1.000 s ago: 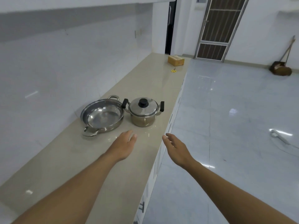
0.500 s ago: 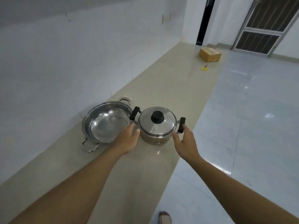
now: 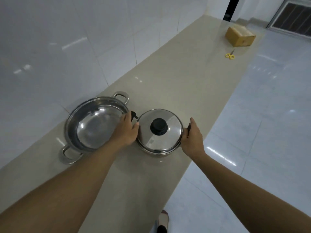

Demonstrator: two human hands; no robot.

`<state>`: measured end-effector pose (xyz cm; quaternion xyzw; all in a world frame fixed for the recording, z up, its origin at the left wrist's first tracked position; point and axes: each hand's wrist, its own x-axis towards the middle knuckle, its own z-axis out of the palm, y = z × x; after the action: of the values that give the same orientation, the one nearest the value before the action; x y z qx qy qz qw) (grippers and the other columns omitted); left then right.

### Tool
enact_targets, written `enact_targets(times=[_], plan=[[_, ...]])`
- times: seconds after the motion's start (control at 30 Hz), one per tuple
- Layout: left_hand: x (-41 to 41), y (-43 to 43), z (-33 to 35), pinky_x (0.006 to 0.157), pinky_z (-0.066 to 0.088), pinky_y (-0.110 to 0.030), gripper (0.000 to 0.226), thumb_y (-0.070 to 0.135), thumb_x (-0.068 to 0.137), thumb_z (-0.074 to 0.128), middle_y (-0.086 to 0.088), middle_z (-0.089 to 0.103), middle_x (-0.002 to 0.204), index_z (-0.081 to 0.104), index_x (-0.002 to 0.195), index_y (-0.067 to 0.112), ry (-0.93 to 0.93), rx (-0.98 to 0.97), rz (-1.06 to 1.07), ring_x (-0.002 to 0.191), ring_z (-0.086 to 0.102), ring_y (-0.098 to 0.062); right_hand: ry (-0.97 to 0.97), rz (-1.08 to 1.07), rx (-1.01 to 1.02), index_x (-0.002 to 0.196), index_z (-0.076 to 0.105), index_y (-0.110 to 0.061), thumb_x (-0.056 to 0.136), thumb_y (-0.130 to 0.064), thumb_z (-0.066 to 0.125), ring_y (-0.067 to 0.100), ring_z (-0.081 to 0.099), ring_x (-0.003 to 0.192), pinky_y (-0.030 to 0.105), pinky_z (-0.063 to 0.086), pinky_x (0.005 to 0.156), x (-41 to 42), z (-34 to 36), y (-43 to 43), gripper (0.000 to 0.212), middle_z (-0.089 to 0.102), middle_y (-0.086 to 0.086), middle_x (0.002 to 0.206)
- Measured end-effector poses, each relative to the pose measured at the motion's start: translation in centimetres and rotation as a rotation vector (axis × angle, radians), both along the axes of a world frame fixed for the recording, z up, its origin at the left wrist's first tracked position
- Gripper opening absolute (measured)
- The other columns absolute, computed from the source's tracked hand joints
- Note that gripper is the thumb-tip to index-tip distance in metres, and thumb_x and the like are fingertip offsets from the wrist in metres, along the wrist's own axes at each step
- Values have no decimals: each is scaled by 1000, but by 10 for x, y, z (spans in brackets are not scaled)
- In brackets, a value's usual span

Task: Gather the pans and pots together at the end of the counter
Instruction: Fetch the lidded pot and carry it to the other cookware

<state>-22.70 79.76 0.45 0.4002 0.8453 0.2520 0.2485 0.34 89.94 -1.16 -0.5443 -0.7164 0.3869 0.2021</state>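
Observation:
A small steel pot (image 3: 159,143) with a lid and black knob stands on the beige counter (image 3: 185,84). My left hand (image 3: 126,130) is closed around its left black handle and my right hand (image 3: 191,137) around its right black handle. Both handles are mostly hidden by my fingers. Just to the left of the pot sits a wide shallow steel pan (image 3: 94,125) with two loop handles, empty inside, close to the tiled wall.
A cardboard box (image 3: 239,36) and yellow-handled scissors (image 3: 230,55) lie at the counter's far end. The counter's front edge drops to a glossy tiled floor (image 3: 269,115) on the right. My foot (image 3: 162,221) shows below.
Both hands moved forward from open in front of the pot to closing on its two side handles. The view has come closer and tilted down.

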Motion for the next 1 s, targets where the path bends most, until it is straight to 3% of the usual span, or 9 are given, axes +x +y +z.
enact_targets(times=[0.2, 0.33, 0.43, 0.53, 0.6, 0.67, 0.77, 0.9, 1.0], plan=[[12, 5, -12, 108, 34, -41, 48, 31, 104, 39, -15, 34, 152, 35, 145, 6, 54, -41, 94, 134, 42, -33, -47, 211, 43, 149, 36, -11, 104, -15, 42, 18, 57, 87, 25, 39, 82, 9, 4, 34, 46, 61, 0, 89], [24, -5, -17, 105, 37, -40, 47, 29, 103, 40, -15, 36, 149, 36, 144, 7, 72, 50, 152, 131, 45, -32, -118, 281, 35, 143, 40, -9, 103, -17, 40, 26, 62, 97, 32, 44, 85, 7, 5, 47, 41, 66, 3, 97], [33, -14, -18, 104, 39, -41, 47, 26, 103, 40, -14, 37, 149, 34, 146, 8, 100, 91, 165, 130, 45, -32, -161, 209, 45, 135, 46, -8, 102, -18, 42, 30, 62, 103, 35, 46, 86, 0, 2, 49, 35, 67, 10, 111], [37, -20, -19, 99, 43, -44, 45, 17, 103, 39, -11, 33, 150, 33, 146, 9, 124, 65, 143, 127, 48, -33, -175, 165, 98, 132, 50, -9, 103, -19, 44, 30, 63, 102, 34, 45, 84, -4, 0, 46, 31, 67, 10, 111], [37, -22, -17, 98, 45, -48, 52, 7, 98, 42, -12, 26, 154, 27, 148, 8, 151, 2, 118, 127, 47, -36, -180, 187, 120, 137, 47, -9, 103, -16, 44, 30, 62, 106, 38, 48, 90, -4, 1, 42, 35, 66, 11, 114], [38, -26, -16, 100, 44, -48, 64, -2, 93, 45, -14, 15, 158, 18, 151, 4, 196, -75, 87, 132, 42, -38, -195, 233, 141, 143, 42, -7, 102, -13, 44, 32, 56, 118, 44, 46, 100, -1, 3, 37, 41, 60, 14, 129], [43, -38, -16, 111, 37, -46, 77, -9, 90, 47, -19, 0, 161, 3, 153, -3, 226, -128, 48, 143, 27, -38, -285, 314, 143, 151, 30, -4, 103, -11, 40, 35, 36, 141, 47, 34, 114, 4, 7, 26, 49, 33, 18, 157], [51, -68, -13, 121, 15, -36, 76, -14, 88, 46, -31, -6, 159, 3, 150, -11, 244, -135, 24, 150, 5, -42, -339, 391, 152, 154, 20, -2, 102, -9, 40, 37, 24, 148, 44, 29, 115, 7, 12, 2, 56, 14, 19, 163], [56, -102, -12, 121, 17, -39, 74, -14, 86, 48, -33, 0, 156, 9, 148, -12, 220, -131, 35, 148, 8, -44, -332, 446, 178, 153, 22, -1, 101, -6, 43, 39, 28, 145, 45, 33, 112, 7, 14, -22, 57, 11, 20, 164]])
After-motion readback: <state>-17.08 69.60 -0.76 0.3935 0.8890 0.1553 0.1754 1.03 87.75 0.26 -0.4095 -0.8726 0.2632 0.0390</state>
